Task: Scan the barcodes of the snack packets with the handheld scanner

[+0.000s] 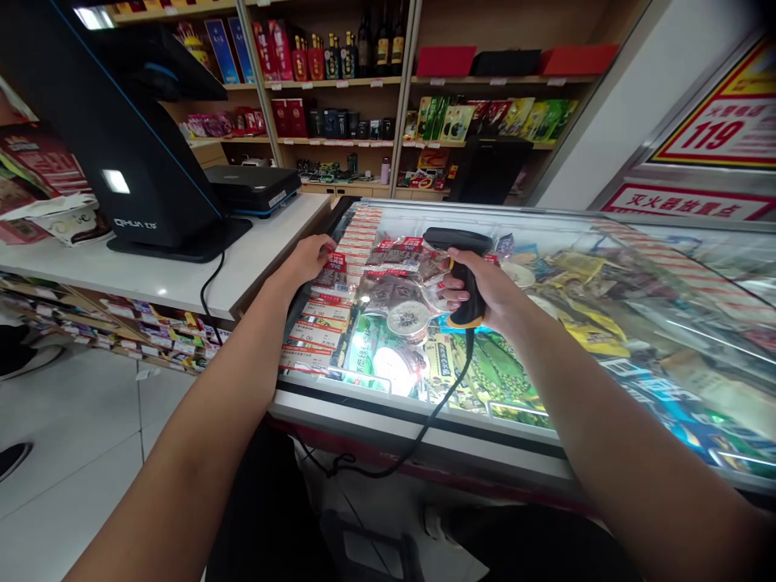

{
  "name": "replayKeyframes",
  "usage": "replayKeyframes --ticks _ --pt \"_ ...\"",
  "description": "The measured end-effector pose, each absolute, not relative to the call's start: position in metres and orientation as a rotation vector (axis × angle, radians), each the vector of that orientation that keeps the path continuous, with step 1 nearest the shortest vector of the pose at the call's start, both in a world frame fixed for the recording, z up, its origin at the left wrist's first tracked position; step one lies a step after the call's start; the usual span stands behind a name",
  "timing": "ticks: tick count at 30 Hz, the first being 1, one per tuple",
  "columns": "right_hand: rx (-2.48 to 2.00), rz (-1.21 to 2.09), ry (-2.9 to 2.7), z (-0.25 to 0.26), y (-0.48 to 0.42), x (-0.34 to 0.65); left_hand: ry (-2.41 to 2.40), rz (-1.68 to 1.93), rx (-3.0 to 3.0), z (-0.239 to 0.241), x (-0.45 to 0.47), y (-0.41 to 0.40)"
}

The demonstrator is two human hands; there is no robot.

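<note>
My right hand (485, 287) is wrapped round the grip of a black and yellow barcode scanner (459, 239), held above the glass lid of a display freezer. A black cable (447, 400) hangs from the grip and loops down over the freezer's front edge. At the freezer's left end, my left hand (309, 259) pinches the edge of a small clear snack packet (333, 277) with a red label and a barcode. Similar red-topped packets (394, 252) lie on the glass between my hands. Price labels (312, 333) line the left side of the lid.
Ice-cream packs (503, 364) show through the freezer glass. On the left, a white counter (267, 242) carries a black checkout terminal (161, 178) and a flat black device (255, 187). Shelves (339, 83) with bottles and boxes stand behind. A person's shoe (13, 459) shows at the far left.
</note>
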State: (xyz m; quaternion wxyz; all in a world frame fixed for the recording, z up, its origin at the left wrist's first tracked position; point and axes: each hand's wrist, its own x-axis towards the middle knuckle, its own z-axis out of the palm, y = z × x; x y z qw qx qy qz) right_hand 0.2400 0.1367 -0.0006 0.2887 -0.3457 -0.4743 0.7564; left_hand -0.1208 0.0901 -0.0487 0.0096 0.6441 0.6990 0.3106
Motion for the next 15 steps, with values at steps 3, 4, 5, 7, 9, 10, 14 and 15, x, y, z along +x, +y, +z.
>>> replayKeyframes --ticks 3,4,5,7,9,10,14,15 --pt "-0.955 2.002 -1.269 -0.001 0.139 0.242 2.209 0.655 2.108 -0.041 -0.120 0.082" --pt "-0.958 2.000 -1.272 -0.001 0.139 0.242 2.274 0.537 2.124 -0.038 -0.117 0.079" --pt "-0.958 1.998 -1.275 0.000 0.139 0.242 2.350 0.431 2.131 -0.035 -0.112 0.076" --pt "-0.951 2.001 -1.268 0.002 0.138 0.243 2.492 0.338 2.126 -0.030 -0.093 0.071" --pt "-0.948 2.001 -1.253 0.004 0.136 0.242 2.470 0.411 2.105 -0.027 -0.067 0.070" --pt "-0.949 2.002 -1.246 0.005 0.135 0.242 2.411 0.461 2.085 -0.027 -0.051 0.072" --pt "-0.928 1.997 -1.271 0.003 0.134 0.238 2.137 0.724 1.962 -0.033 0.006 0.086" --pt "-0.932 1.975 -1.286 0.001 0.134 0.236 2.148 0.743 1.944 -0.035 0.016 0.090"
